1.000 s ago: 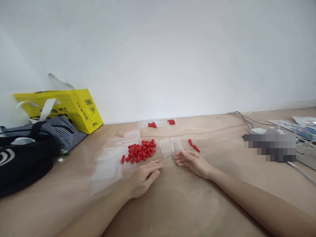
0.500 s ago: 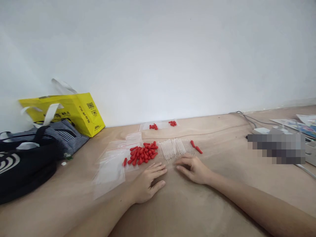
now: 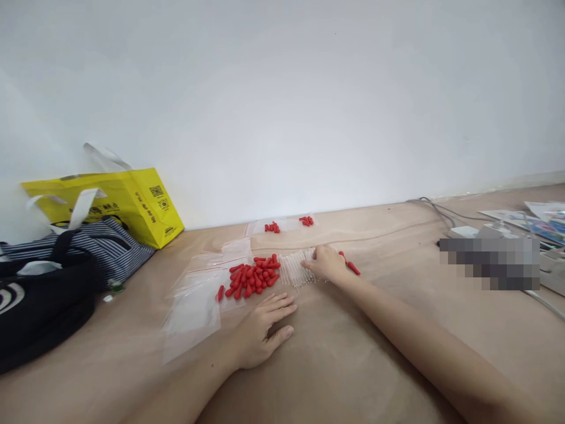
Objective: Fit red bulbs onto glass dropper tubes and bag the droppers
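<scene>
A heap of small red rubber caps [image 3: 252,275] lies on the brown surface, partly on clear zip bags [image 3: 197,292]. Right of it sits a row of thin clear tubes [image 3: 298,268]. My right hand [image 3: 327,264] reaches onto that row, fingers bent down over the tubes; whether it grips one is hidden. Two loose red caps [image 3: 351,265] lie just right of this hand. My left hand [image 3: 261,328] rests flat on the surface in front of the red heap, fingers spread, holding nothing.
Further back lies a clear bag with two small red clusters [image 3: 286,224]. A yellow shopping bag [image 3: 126,203], a striped bag [image 3: 101,247] and a black bag [image 3: 39,306] stand at the left. Cables [image 3: 435,212], papers and a blurred device [image 3: 489,259] are at the right.
My right hand has moved forward from the bare surface onto the row of clear tubes. The left hand has stayed almost where it was.
</scene>
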Available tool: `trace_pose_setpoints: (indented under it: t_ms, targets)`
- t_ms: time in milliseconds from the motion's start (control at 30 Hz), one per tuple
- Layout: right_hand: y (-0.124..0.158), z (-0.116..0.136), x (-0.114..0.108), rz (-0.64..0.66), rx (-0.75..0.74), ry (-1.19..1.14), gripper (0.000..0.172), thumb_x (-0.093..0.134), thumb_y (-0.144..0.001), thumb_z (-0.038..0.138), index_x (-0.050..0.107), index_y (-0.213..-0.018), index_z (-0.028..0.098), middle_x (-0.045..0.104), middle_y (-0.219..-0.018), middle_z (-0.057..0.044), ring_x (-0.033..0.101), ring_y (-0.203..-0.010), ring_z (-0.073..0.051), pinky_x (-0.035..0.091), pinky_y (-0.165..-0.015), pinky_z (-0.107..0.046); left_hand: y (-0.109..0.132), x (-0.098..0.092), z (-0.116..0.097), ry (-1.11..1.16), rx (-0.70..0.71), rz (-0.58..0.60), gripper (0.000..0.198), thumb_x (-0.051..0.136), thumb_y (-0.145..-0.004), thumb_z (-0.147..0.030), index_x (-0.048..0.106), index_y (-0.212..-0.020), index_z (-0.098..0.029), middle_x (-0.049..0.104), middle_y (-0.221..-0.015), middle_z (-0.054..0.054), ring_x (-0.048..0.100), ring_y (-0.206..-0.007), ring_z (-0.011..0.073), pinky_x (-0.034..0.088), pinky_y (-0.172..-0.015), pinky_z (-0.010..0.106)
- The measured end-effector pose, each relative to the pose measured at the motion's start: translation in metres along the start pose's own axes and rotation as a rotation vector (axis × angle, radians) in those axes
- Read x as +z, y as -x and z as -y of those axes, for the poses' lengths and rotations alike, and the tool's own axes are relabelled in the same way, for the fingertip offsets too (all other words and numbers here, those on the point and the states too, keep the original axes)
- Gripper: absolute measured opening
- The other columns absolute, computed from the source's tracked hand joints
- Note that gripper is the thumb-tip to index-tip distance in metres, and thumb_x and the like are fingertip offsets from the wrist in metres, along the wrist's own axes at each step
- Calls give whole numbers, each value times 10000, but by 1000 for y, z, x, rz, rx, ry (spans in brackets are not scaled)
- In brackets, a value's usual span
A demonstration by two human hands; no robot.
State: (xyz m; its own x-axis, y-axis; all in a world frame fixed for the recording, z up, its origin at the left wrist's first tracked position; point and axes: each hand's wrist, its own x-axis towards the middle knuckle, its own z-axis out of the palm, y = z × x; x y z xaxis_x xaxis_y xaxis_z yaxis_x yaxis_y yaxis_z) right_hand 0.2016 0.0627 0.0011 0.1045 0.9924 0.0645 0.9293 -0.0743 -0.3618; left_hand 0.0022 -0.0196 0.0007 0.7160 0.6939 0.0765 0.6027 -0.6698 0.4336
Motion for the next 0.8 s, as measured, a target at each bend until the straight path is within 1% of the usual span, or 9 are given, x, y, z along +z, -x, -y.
trace_pose_setpoints:
  t_ms: [167, 333, 533, 600, 667, 733, 800]
  targets:
    - [-4, -3, 1, 54, 2, -12, 333, 469, -712, 452, 620, -729, 156, 636, -824, -134, 596, -795, -245, 417, -624, -309, 0, 2, 2, 5, 22, -15, 389, 434, -825, -314, 451, -1205, -233, 425, -1283, 52, 331, -1215, 216, 265, -1003, 464]
    - [-6, -4, 3, 56, 14, -21, 254, 473, -705, 353, 623, -696, 148, 646, -780, -141, 600, -791, -253, 415, -628, -312, 0, 4, 4, 9, 27, -30, 386, 434, -826, -318, 452, -1205, -243, 424, -1284, 46, 336, -1212, 215, 262, -1007, 460]
    - [-6, -4, 2, 47, -8, -80, 205, 478, -671, 300, 594, -599, 148, 635, -700, -125, 596, -749, -245, 396, -630, -305, -1, 3, 2, -8, 18, -52, 359, 452, -813, -313, 504, -1157, -222, 475, -1243, 57, 369, -1190, 215, 311, -983, 435]
    - [-5, -5, -1, 53, -32, -130, 221, 462, -679, 291, 559, -539, 150, 612, -626, -98, 590, -689, -222, 386, -594, -283, -2, 4, 1, 5, 24, -101, 332, 474, -798, -297, 540, -1112, -215, 507, -1209, 63, 410, -1155, 218, 341, -962, 423]
    - [-1, -6, -5, 61, -77, -200, 251, 431, -704, 286, 516, -507, 155, 575, -562, -60, 572, -623, -184, 371, -550, -253, -5, 6, 1, 49, 15, -195, 294, 489, -786, -285, 574, -1055, -199, 553, -1143, 70, 477, -1083, 210, 383, -927, 398]
    - [7, -5, -6, 66, -132, -271, 262, 394, -740, 291, 488, -534, 161, 549, -555, -22, 547, -591, -141, 360, -524, -222, -12, 10, 2, 152, -42, -311, 272, 491, -787, -289, 579, -1021, -182, 598, -1051, 71, 547, -975, 189, 434, -869, 363]
    - [18, -1, -4, 69, -197, -393, 231, 374, -766, 302, 467, -602, 168, 536, -588, 7, 524, -583, -105, 365, -519, -197, -22, 17, 4, 322, -130, -412, 292, 482, -796, -308, 550, -1041, -166, 623, -985, 68, 586, -887, 171, 474, -807, 332]
